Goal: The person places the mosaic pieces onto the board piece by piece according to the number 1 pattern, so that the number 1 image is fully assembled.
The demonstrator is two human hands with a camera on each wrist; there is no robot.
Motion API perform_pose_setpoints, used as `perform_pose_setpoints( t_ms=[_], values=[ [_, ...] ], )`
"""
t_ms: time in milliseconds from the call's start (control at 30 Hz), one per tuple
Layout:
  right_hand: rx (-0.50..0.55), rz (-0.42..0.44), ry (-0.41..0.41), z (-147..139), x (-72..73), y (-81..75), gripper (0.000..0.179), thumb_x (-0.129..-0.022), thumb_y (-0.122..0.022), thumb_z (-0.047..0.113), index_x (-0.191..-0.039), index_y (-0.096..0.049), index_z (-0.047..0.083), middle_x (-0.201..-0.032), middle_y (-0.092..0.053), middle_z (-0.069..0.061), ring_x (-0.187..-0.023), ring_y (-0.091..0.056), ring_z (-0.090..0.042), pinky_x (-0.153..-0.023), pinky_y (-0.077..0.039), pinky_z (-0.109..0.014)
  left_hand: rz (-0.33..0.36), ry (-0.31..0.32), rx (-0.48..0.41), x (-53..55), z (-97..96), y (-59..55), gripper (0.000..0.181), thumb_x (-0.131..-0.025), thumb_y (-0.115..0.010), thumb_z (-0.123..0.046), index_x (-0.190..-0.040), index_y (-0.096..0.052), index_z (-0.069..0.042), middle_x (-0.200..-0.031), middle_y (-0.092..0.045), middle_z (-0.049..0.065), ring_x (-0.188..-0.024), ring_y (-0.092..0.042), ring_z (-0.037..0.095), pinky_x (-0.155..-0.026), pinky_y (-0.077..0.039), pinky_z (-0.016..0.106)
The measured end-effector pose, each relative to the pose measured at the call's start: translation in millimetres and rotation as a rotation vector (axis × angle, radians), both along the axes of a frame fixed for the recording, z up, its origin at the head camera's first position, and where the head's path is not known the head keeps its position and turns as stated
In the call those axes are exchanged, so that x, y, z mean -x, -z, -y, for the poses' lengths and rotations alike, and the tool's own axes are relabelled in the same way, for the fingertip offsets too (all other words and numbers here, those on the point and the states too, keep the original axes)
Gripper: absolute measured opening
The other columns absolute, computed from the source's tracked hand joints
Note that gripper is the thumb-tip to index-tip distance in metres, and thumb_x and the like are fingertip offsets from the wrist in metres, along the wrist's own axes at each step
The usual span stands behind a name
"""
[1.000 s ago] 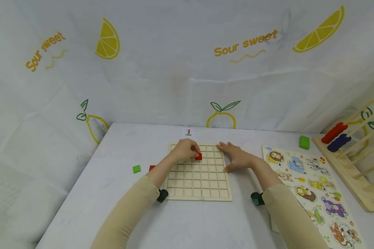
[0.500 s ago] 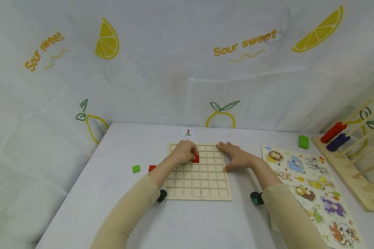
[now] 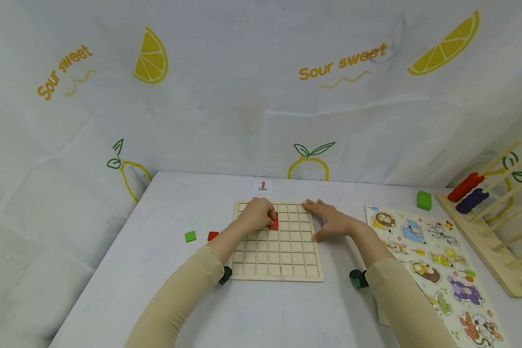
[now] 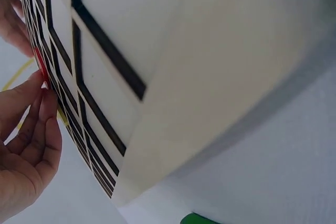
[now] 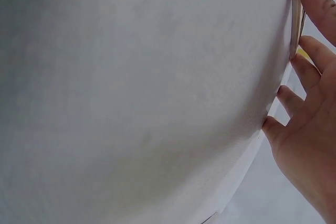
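My left hand (image 3: 258, 214) is over the upper part of a wooden grid board (image 3: 261, 276). Its thumb and fingertips pinch a red square tile (image 3: 273, 225) down at a cell. A second patch of red shows just beyond that tile, partly behind the fingers. In the left wrist view the red tile (image 4: 41, 65) lies at the fingertips, and a yellow sliver (image 4: 62, 115) shows beside them. My right hand (image 3: 330, 220) rests with spread fingers along the board's right edge; thumb and fingertips touch its border.
Left of the board lie a green tile (image 3: 190, 236) and a red tile (image 3: 212, 236). A small pattern card (image 3: 263, 187) lies behind it. To the right are an animal puzzle board (image 3: 411, 251), a green block (image 3: 424, 200) and a wooden peg rack (image 3: 487, 237).
My left hand has brought the red tile slightly toward me and lowered it onto the grid; more red shows beyond it now. The right hand has stayed put.
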State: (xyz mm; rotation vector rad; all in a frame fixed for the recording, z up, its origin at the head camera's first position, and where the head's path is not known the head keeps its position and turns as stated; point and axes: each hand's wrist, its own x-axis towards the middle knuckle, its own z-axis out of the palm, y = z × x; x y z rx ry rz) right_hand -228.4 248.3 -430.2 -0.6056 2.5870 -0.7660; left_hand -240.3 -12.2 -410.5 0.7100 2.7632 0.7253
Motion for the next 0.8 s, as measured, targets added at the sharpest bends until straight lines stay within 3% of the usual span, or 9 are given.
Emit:
perform_pose_setpoints(
  t_ms=[267, 467, 667, 800],
  values=[
    [0.002, -0.002, -0.001, 0.0, 0.2, 0.1, 0.102, -0.071, -0.080, 0.020, -0.155, -0.026, 0.003, -0.165, -0.015, -0.023, -0.151, -0.002, -0.052, -0.115, 0.001, -0.074, 0.001, -0.006, -0.053, 4.2, 11.7, -2.7, 0.005, -0.084, -0.075, -0.007, -0.089, -0.076, -0.008, -0.093, -0.076, 0.005, -0.087, -0.066, 0.019, -0.076, -0.053, 0.029],
    [-0.003, -0.003, 0.002, 0.0, 0.2, -0.1, 0.101, -0.071, -0.081, 0.020, -0.155, -0.027, 0.003, -0.164, -0.015, -0.023, -0.151, -0.002, -0.052, -0.115, 0.000, -0.074, 0.021, -0.043, -0.072, 8.5, 27.0, -18.6, 0.011, -0.085, -0.075, -0.005, -0.096, -0.074, -0.005, -0.090, -0.072, 0.007, -0.082, -0.062, 0.017, -0.077, -0.052, 0.029],
    [-0.007, -0.006, -0.002, -0.1, 0.3, 0.6, 0.102, -0.070, -0.081, 0.023, -0.155, -0.027, 0.003, -0.164, -0.015, -0.023, -0.151, -0.002, -0.052, -0.115, 0.000, -0.074, 0.057, -0.048, -0.071, 14.2, 50.8, -24.3, 0.017, -0.084, -0.076, -0.008, -0.101, -0.073, -0.003, -0.094, -0.072, 0.007, -0.087, -0.063, 0.018, -0.082, -0.053, 0.032],
    [-0.010, -0.011, -0.005, -0.5, 1.2, 1.6, 0.103, -0.070, -0.081, 0.023, -0.155, -0.027, 0.004, -0.164, -0.015, -0.023, -0.151, -0.003, -0.052, -0.115, 0.000, -0.074, 0.093, -0.021, -0.055, 18.6, 72.5, -24.7, 0.019, -0.085, -0.075, -0.009, -0.103, -0.073, -0.003, -0.098, -0.072, 0.009, -0.092, -0.063, 0.020, -0.080, -0.052, 0.030]
  ],
)
